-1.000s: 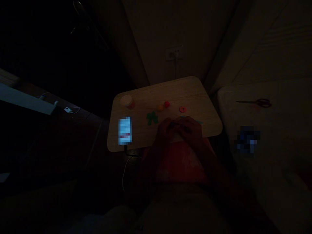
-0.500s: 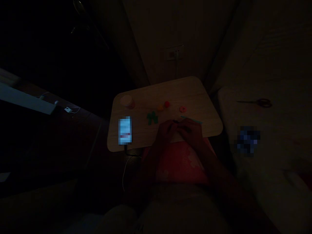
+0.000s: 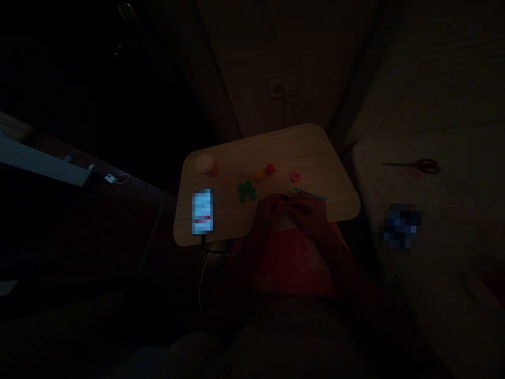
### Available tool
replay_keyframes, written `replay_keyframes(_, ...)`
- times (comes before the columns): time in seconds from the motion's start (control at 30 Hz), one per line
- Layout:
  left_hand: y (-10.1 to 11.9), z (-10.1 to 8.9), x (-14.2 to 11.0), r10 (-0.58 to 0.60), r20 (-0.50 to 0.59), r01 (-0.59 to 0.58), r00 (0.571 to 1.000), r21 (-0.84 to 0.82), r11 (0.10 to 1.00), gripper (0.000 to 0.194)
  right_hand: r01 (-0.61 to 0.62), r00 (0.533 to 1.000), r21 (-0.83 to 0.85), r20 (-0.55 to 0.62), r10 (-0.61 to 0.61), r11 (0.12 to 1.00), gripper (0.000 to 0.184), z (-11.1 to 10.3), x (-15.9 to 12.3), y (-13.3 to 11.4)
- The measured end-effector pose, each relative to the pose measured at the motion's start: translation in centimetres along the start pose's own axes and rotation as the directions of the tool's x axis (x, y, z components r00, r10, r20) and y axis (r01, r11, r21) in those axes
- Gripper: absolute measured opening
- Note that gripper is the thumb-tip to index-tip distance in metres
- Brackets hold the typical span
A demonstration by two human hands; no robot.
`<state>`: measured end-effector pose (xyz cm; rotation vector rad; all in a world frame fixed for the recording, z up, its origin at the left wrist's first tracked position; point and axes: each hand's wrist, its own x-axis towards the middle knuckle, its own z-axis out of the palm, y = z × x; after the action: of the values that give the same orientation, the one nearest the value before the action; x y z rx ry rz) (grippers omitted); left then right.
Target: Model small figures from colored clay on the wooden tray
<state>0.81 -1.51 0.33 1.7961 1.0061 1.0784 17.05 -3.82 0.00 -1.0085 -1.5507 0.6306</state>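
Hands, two, head view, dim light: left hand (image 3: 271, 211) and right hand (image 3: 310, 211) bent inward over the near edge of the counter (image 3: 232, 158), fingertips meeting. Left: fingers curled, apparently pinching a small dark piece (image 3: 283, 198). Right: fingers bent close against it; too dark to tell whether they grip the piece too.

Item, small dark piece: located at the meeting fingertips, mostly covered; outline and material not legible. Judged light; probably soft, if of a kind with the modelled-looking pieces nearby. Best hold: a light two-finger pinch at the sides, since hard pressure could dent it.

Item, green piece (image 3: 246, 191): flat, lobed, left of the hands. Likely soft and easily bent; best lifted from beneath.

Items, orange lump (image 3: 259, 174) and red ball (image 3: 270, 168): side by side beyond the hands. Rounded, likely light; the ball may roll; take across the middle.

Item, pink ring-like piece (image 3: 295, 177): beyond the right hand. Probably delicate; hold by the outer rim.

Item, blue strip (image 3: 319, 196): slim, lying just beyond the right hand, partly covered. Looks stiff; take at the exposed far end.
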Motion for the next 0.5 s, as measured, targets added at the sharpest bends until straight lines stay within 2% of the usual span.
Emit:
replay_keyframes(0.33, -0.28, 0.12, 0.39, 0.064, -0.028, -0.061, 0.998, 0.096, 0.993, 0.03, -0.032, 0.999, 0.02, -0.031, 0.033, 0.999, 0.008, -0.14, 0.24, -0.41)
replay_keyframes(0.43, -0.21, -0.15, 0.27, 0.039, -0.048, -0.036, 0.998, 0.068, 0.997, 0.034, -0.121, 0.978, 0.06, -0.162, 0.129, 0.991, 0.01, -0.27, 0.14, 0.06)
replay_keyframes(0.5, -0.18, -0.41, 0.19, 0.016, -0.078, -0.013, 0.997, 0.034, 0.999, 0.038, -0.226, 0.92, 0.121, -0.301, 0.252, 0.967, 0.013, -0.34, 0.04, 0.48)
